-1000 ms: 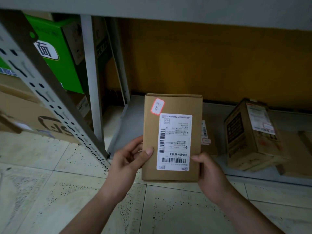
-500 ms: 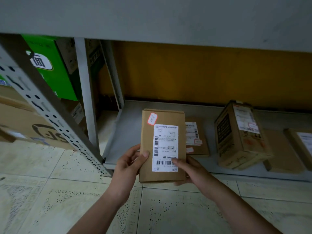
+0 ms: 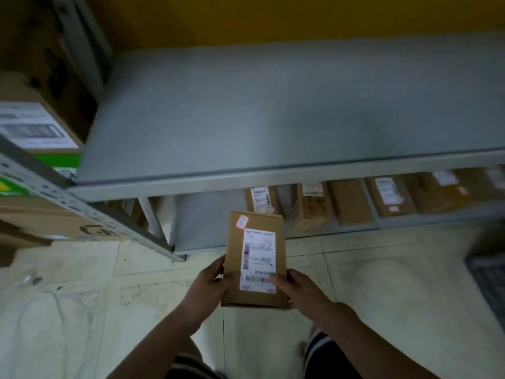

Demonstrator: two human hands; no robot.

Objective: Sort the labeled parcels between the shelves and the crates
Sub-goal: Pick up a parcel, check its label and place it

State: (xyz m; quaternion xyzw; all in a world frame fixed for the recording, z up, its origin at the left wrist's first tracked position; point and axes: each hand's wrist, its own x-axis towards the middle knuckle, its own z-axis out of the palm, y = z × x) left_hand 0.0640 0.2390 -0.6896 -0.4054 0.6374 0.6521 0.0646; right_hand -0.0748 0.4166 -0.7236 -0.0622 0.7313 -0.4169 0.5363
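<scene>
Both hands hold 1 brown cardboard parcel [image 3: 255, 258] upright above the tiled floor [image 3: 82, 310], just in front of the grey metal shelving and touching none of it. The left hand [image 3: 207, 285] grips its lower left edge, with fingers [image 3: 218, 265] curled round the side. The right hand [image 3: 300, 291] grips the lower right edge, thumb pressed on the front near the barcode. A white shipping label [image 3: 258, 259] covers most of the parcel's front, and a small red-bordered sticker [image 3: 241, 222] sits at the top left corner; the print is too blurred to read.

Above and behind the parcel lies the upper shelf [image 3: 273, 110], a broad grey board against a yellow wall [image 3: 273, 17]. Below it, the lower shelf [image 3: 202, 222] carries a row of at least 5 brown labeled parcels [image 3: 351, 202] to the right, close beside each other. A perforated upright post [image 3: 95, 212] slants across the left. Behind it stand a large carton with a white label [image 3: 35, 124] and a green box [image 3: 65, 160]. A dark crate [image 3: 489, 272] shows partly at the right edge, on the floor.
</scene>
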